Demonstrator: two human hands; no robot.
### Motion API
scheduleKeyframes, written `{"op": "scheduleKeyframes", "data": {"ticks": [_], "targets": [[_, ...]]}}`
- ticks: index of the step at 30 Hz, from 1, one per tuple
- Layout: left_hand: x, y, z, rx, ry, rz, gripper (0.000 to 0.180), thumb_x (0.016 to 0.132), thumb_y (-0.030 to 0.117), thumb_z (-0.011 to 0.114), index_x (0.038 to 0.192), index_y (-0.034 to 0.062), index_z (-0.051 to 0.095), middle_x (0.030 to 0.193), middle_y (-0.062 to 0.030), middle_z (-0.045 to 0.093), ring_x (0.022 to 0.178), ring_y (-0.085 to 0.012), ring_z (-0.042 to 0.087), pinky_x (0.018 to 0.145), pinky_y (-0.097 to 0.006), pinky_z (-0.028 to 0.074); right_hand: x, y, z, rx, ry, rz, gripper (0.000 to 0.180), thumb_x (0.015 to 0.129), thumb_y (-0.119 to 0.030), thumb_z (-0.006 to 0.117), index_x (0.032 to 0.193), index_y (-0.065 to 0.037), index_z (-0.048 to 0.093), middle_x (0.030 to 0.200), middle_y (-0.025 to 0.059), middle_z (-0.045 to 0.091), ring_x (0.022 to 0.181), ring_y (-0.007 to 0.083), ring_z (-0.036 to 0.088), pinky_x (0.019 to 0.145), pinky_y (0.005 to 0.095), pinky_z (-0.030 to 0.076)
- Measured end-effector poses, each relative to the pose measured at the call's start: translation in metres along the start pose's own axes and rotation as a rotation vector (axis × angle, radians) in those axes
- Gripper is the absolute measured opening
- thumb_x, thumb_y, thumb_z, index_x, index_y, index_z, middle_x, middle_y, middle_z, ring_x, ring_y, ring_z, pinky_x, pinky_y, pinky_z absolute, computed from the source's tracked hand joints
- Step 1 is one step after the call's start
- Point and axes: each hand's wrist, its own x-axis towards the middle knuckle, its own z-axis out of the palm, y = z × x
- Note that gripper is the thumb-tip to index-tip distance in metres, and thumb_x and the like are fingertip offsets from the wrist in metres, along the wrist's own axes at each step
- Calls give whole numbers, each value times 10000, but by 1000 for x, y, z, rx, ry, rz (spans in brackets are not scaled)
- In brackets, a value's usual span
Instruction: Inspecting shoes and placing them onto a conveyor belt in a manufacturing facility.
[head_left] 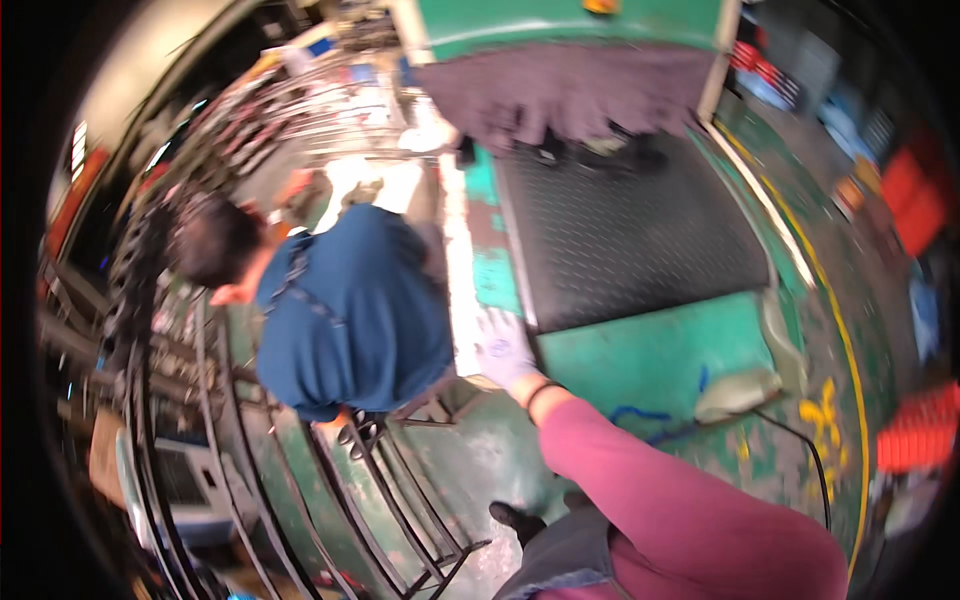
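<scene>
My right hand, in a pale glove with a dark band at the wrist, reaches out from a pink sleeve. Its fingers are stretched and lie against the green platform, beside its bright, worn left edge. Nothing shows in its grip, though blur softens the fingers. A black ribbed mat covers much of the platform just beyond the hand. My left hand is out of sight.
Close on the left, a person in a blue shirt bends away. Dark metal racks stand at the lower left. A purple-grey fringed cloth hangs beyond the mat. A black cable trails on the right, with red crates farther out.
</scene>
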Motion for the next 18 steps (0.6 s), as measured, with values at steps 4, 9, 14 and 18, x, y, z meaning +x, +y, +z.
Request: {"op": "scheduleKeyframes", "data": {"ticks": [4, 9, 14, 18], "targets": [[-14, 10, 5, 102, 46, 71, 471, 795, 43, 751, 1227, -117, 649, 1097, -161, 690, 919, -249, 630, 797, -351, 523, 0, 13, -18, 57, 11, 19, 561, 970, -397, 519, 1426, -71, 533, 1543, 144, 459, 1412, 302, 420, 1166, 484, 278], [-11, 12, 16, 73, 42, 136, 319, 800, 90, 742, 1074, -62, 685, 924, -108, 677, 771, -198, 616, 686, -326, 507, -9, 22, -22, 18, -29, 13, 575, 977, -404, 499, 1445, -69, 506, 1543, 141, 460, 1418, 301, 414, 1165, 487, 279], [106, -91, -22, 28, -48, 268, 156, 802, 129, 694, 922, 30, 686, 696, -27, 624, 576, -152, 582, 546, -308, 482, -3, 12, 12, -29, 76, -4, 568, 958, -366, 518, 1430, -50, 532, 1512, 142, 506, 1403, 306, 446, 1128, 495, 320], [93, -86, 8, -14, 15, 193, 43, 687, 91, 608, 711, 58, 619, 627, 47, 543, 537, -73, 474, 503, -260, 360, -7, 16, -10, 50, -20, 19, 590, 955, -385, 547, 1441, -50, 525, 1523, 136, 490, 1406, 313, 431, 1178, 498, 263]]}}
